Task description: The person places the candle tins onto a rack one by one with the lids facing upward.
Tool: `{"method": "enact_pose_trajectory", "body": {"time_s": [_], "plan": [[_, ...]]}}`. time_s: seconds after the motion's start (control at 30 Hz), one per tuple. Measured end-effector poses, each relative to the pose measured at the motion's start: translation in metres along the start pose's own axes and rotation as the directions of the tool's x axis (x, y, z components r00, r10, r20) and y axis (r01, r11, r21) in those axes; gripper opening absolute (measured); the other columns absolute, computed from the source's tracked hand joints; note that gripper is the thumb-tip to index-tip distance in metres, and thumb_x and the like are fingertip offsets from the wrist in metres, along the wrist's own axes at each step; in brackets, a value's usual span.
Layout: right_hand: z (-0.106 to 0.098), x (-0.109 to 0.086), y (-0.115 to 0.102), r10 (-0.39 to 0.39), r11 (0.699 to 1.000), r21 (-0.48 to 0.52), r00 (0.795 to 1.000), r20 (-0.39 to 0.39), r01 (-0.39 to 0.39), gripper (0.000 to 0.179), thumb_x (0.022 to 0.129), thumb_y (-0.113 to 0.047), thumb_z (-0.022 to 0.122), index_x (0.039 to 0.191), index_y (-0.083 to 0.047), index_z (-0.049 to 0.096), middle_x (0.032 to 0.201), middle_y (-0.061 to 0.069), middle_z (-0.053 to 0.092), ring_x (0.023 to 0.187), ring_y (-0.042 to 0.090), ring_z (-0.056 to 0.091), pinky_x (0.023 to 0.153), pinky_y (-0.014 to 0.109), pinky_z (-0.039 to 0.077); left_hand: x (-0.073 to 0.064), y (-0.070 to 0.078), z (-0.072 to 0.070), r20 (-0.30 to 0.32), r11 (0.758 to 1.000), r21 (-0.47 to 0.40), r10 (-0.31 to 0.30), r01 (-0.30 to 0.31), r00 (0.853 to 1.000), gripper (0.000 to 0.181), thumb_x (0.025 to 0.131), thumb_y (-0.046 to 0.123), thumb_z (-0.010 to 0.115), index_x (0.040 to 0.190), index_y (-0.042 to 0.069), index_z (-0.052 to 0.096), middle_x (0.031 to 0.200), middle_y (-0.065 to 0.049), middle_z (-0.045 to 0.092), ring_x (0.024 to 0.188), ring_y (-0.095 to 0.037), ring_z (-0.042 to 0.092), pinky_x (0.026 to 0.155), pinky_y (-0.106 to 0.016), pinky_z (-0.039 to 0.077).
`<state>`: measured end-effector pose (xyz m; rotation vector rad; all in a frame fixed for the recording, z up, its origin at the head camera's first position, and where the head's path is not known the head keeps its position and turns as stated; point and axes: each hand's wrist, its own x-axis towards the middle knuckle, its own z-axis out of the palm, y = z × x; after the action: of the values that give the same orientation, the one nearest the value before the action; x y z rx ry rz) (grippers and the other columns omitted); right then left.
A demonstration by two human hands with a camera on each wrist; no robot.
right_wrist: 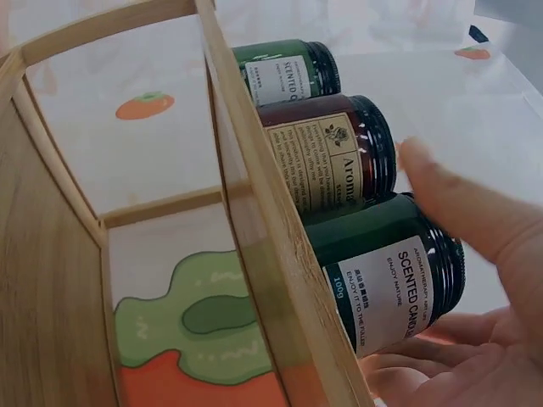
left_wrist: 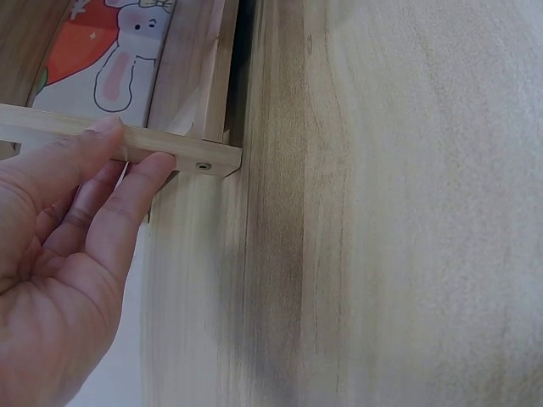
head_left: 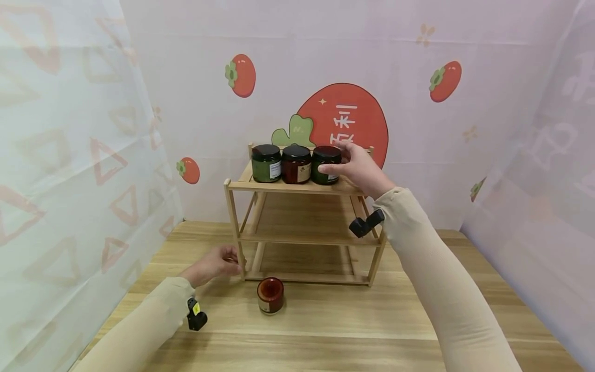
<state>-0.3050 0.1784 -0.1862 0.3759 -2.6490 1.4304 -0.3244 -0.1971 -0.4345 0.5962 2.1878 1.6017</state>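
My left hand [head_left: 222, 262] pinches the front left leg of a wooden rack [head_left: 297, 188] near its foot; thumb and fingertips lie against the wood in the left wrist view. On the rack's top shelf, my right hand [head_left: 360, 164] is spread about the rightmost green scented candle jar [right_wrist: 382, 271], its fingers beside the jar and its thumb apart from it. Next to that jar stand a brown candle jar [right_wrist: 327, 153] and another green candle jar [head_left: 266, 164], all upright with black lids.
A small red-brown glass jar [head_left: 270, 294] with no lid stands on the wooden table [head_left: 325, 330] before the rack. The rack has lower shelves [head_left: 302, 219]. Printed cloth walls [head_left: 418, 129] enclose the table at the back and sides.
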Motion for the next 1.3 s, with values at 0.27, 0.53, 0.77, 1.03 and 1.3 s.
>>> {"method": "enact_pose_trajectory", "body": {"time_s": [0.27, 0.53, 0.77, 1.03, 1.3], "plan": [[-0.006, -0.011, -0.005, -0.111, 0.972, 0.196, 0.989, -0.100, 0.129, 0.087, 0.083, -0.027, 0.078, 0.153, -0.018, 0.027, 0.154, 0.003, 0.037, 0.143, 0.018, 0.034, 0.115, 0.035, 0.033, 0.002, -0.001, 0.001, -0.004, 1.000, -0.012, -0.019, 0.019, 1.000, 0.030, 0.086, 0.000, 0.067, 0.111, -0.009, 0.054, 0.100, -0.011, 0.062, 0.089, -0.017, 0.063, 0.079, -0.027, 0.056], [-0.011, -0.027, -0.011, -0.275, 0.898, 0.279, 0.928, -0.252, 0.342, 0.063, 0.084, -0.014, 0.076, 0.140, -0.012, 0.048, 0.140, 0.007, 0.053, 0.130, 0.019, 0.050, 0.109, 0.029, 0.040, 0.003, -0.001, 0.001, -0.027, 1.000, 0.007, -0.019, 0.019, 0.999, 0.028, 0.084, -0.002, 0.067, 0.108, -0.009, 0.056, 0.096, -0.008, 0.064, 0.087, -0.016, 0.063, 0.074, -0.025, 0.056], [-0.002, -0.045, -0.015, -0.360, 0.847, 0.304, 0.891, -0.277, 0.437, 0.054, 0.084, -0.010, 0.075, 0.133, -0.007, 0.051, 0.132, 0.009, 0.058, 0.123, 0.023, 0.056, 0.100, 0.027, 0.048, 0.002, -0.002, 0.000, -0.023, 1.000, 0.009, -0.013, 0.013, 1.000, 0.028, 0.084, -0.002, 0.067, 0.108, -0.009, 0.056, 0.097, -0.009, 0.064, 0.087, -0.016, 0.063, 0.075, -0.025, 0.056], [0.025, -0.063, -0.002, -0.482, 0.726, 0.357, 0.805, -0.345, 0.587, 0.041, 0.083, 0.008, 0.068, 0.122, 0.002, 0.055, 0.118, 0.009, 0.064, 0.110, 0.020, 0.063, 0.092, 0.031, 0.054, 0.001, -0.002, 0.000, -0.027, 1.000, 0.017, -0.006, 0.007, 1.000, 0.030, 0.084, -0.001, 0.068, 0.109, -0.010, 0.055, 0.100, -0.013, 0.064, 0.088, -0.017, 0.063, 0.076, -0.026, 0.056], [0.056, -0.080, 0.022, -0.624, 0.522, 0.526, 0.721, -0.301, 0.671, 0.039, 0.083, 0.013, 0.066, 0.118, 0.000, 0.057, 0.115, 0.009, 0.066, 0.109, 0.019, 0.064, 0.089, 0.030, 0.055, 0.002, -0.004, -0.001, -0.024, 1.000, 0.001, -0.015, 0.015, 1.000, 0.030, 0.084, -0.001, 0.068, 0.110, -0.011, 0.055, 0.102, -0.017, 0.064, 0.088, -0.017, 0.064, 0.076, -0.026, 0.056]]}}
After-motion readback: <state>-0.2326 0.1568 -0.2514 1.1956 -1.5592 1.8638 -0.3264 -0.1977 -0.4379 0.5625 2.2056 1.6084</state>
